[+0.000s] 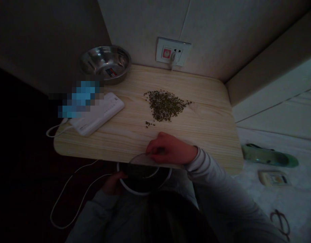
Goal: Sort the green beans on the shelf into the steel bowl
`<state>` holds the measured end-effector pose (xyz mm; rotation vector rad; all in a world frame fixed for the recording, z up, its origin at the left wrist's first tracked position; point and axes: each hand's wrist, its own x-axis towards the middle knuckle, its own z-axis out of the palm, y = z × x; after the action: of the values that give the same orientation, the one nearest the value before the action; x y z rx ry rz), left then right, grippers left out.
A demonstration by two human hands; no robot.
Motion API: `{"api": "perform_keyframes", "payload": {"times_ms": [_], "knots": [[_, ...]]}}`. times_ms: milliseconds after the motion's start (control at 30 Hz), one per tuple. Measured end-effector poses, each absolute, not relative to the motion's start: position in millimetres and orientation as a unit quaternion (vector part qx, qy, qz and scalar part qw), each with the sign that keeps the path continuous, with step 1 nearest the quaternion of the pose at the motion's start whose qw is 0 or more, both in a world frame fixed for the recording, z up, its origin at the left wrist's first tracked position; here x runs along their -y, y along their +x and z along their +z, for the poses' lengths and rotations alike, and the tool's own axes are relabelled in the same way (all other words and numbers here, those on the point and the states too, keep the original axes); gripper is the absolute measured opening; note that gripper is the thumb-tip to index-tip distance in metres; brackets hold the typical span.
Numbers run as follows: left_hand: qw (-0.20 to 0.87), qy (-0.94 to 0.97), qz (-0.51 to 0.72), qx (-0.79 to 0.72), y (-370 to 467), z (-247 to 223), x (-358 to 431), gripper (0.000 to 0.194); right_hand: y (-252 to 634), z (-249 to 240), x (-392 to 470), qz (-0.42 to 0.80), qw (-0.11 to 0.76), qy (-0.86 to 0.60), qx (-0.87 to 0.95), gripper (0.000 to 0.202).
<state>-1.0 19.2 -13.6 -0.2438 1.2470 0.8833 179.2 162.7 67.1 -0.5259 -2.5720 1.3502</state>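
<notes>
A loose pile of small green beans [165, 105], like mung beans, lies spread on the light wood tabletop [206, 131]. My right hand [170, 148] is over the table's near edge, its fingers pinched on the rim of a see-through round dish [142, 161]. That dish tilts down across the table edge, over a dark-inside, white-rimmed bowl [139, 193]. My left hand [113, 183] grips the left side of this bowl below the tabletop. Dim light hides what the dish and bowl contain.
A steel bowl [106, 64] stands at the back left corner. Before it lies a white power strip [98, 114], with a blurred blue item on its end. A wall socket [173, 52] holds a plug. A cable [66, 184] loops below. At right lie a green bottle-like object [269, 157] and a small packet [273, 178].
</notes>
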Motion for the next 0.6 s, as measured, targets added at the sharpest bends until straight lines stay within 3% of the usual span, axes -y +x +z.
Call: {"api": "perform_keyframes", "payload": {"times_ms": [133,267,600], "knots": [[0.707,-0.117,0.410,-0.565,-1,-14,-20,0.022,184,64,-169,0.483,0.200,-0.300,0.798,0.019],[0.707,-0.133,0.404,-0.565,0,-14,-22,0.034,190,59,-180,0.402,0.304,-0.424,0.753,0.015],[0.709,-0.139,0.389,-0.572,-2,-15,-22,0.028,194,56,-187,0.344,0.274,-0.444,0.781,0.010]]}}
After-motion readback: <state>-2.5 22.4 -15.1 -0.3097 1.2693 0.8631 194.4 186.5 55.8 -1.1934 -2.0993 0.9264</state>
